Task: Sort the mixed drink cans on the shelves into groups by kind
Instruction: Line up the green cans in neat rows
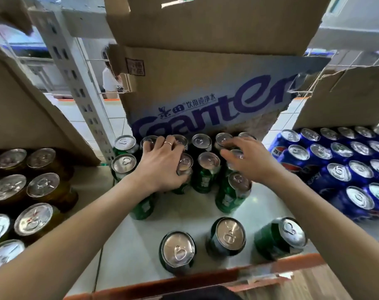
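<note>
while both my arms reach in over the white shelf (197, 211), my left hand (160, 163) lies on the cluster of green cans (207, 176) at the back of it, just in front of a cardboard box (205, 98) with blue lettering. its fingers are spread and curled down over the lids of two back-row cans, a ring (168, 144) on one finger, and the thumb presses against the rim of a can nearer me, so the hand grasps those cans from above. my right hand (249, 163) comes in from the other side of the same cluster. its fingers are bent with the tips on a lid in the back row, but they are blurred and i cannot tell whether they grasp the can or only touch it. three loose green cans (228, 234) stand apart from the cluster, in a row near the shelf's orange front edge (205, 280), between my forearms. to the right, blue cans (340, 169) stand packed together below a cardboard flap (346, 100). to the left, amber cans (41, 185) fill the neighbouring bay, beyond a white perforated upright (76, 83).
</note>
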`<state>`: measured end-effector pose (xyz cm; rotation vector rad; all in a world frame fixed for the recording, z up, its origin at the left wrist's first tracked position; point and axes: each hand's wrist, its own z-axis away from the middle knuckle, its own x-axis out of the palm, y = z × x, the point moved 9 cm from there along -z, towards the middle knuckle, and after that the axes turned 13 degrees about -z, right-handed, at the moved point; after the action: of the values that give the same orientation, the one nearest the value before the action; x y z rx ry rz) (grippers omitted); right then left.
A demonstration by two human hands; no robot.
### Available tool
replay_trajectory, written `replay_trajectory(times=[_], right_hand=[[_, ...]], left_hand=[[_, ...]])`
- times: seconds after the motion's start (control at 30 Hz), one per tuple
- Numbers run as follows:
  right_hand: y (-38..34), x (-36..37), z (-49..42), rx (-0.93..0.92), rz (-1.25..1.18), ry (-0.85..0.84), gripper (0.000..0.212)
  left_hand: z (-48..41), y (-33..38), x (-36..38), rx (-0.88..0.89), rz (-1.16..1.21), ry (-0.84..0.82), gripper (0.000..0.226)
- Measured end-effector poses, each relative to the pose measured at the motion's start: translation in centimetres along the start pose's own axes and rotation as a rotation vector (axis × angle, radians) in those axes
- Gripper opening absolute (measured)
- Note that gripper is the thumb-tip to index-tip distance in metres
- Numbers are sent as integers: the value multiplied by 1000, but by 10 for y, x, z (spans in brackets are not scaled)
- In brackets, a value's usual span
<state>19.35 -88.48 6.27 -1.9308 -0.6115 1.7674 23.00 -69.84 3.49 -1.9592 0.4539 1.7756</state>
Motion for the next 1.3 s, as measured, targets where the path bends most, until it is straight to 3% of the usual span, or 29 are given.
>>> replay_trajectory(times=[0.07,0.23,0.33,0.43,0.6,0.8,0.93,1.07,1.17,1.3], right_hand=[[19,-17,2,16,-17,42,33],[42,-19,9,-5,1,-50,45],[43,-6,10,-45,125,-219,67],[50,5,8,-47,93,-343,76],[61,-3,1,-99,169,-259,73],[82,-22,15,-116,72,-235,65],[100,-34,21,-50,38,-239,56],[110,-50,15,4,22,-116,47],[104,-40,11,13,38,-101,50],[103,-33,10,30,9,-63,56]], left_hand=[[0,10,-2,40,14,32,77],[-4,68,-20,286,28,123,78],[-10,91,-26,354,35,118,79],[-18,107,-22,339,-3,69,88],[-21,126,-18,363,5,36,81],[-14,149,-31,522,-72,215,74],[-30,144,-26,429,4,122,61],[-46,129,-23,282,-70,136,60],[-56,120,-17,169,-71,101,60],[-58,126,-12,175,-93,56,60]])
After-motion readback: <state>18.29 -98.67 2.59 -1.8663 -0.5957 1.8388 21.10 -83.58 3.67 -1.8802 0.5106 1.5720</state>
